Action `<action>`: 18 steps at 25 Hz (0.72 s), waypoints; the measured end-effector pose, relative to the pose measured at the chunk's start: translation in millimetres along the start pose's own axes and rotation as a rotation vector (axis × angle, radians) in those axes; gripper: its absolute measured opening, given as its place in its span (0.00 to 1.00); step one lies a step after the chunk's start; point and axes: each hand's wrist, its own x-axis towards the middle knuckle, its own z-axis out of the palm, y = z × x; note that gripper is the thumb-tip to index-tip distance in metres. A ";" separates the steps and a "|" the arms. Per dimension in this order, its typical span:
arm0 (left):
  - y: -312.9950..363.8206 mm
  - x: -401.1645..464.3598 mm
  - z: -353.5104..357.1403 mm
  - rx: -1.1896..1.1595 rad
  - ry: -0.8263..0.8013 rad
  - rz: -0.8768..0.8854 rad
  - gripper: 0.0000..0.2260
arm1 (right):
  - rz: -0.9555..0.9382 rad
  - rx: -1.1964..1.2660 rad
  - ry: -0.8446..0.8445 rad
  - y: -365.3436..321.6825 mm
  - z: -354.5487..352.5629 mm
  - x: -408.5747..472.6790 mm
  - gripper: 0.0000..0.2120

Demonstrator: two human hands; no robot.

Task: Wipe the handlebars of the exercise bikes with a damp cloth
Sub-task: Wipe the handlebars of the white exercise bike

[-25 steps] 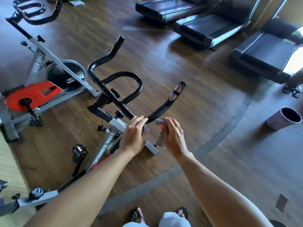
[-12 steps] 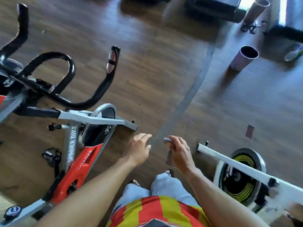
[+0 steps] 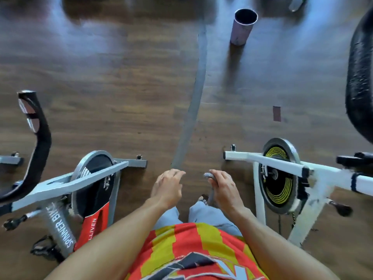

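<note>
Right hand [image 3: 223, 186] grip closed around grey damp cloth [image 3: 210, 184], centre frame; left hand [image 3: 168, 185] loose, empty. Grey bike's black handlebar [image 3: 39, 146] at 9 o'clock, white bike [image 3: 282, 172] at 3 o'clock. Best next: bunch cloth flat, wrap bar fully.

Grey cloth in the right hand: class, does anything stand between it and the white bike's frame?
Nothing visible does. The right hand grips the grey cloth, and only bare wooden floor shows between it and the white bike. That bike's handlebars are out of view.

Red-and-yellow striped shirt [image 3: 193, 243], grey trousers [image 3: 207, 215]
</note>
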 end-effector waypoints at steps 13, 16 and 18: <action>88.4 201.6 -102.5 0.123 -0.036 0.693 0.22 | 0.355 0.055 0.707 -42.3 -76.0 99.5 0.17; 129.2 254.9 -163.8 0.102 0.017 0.863 0.22 | 0.312 -0.010 0.940 -76.9 -123.2 148.1 0.18; 156.4 276.6 -195.7 0.063 0.079 0.973 0.22 | 0.280 -0.056 1.073 -98.6 -157.4 170.7 0.19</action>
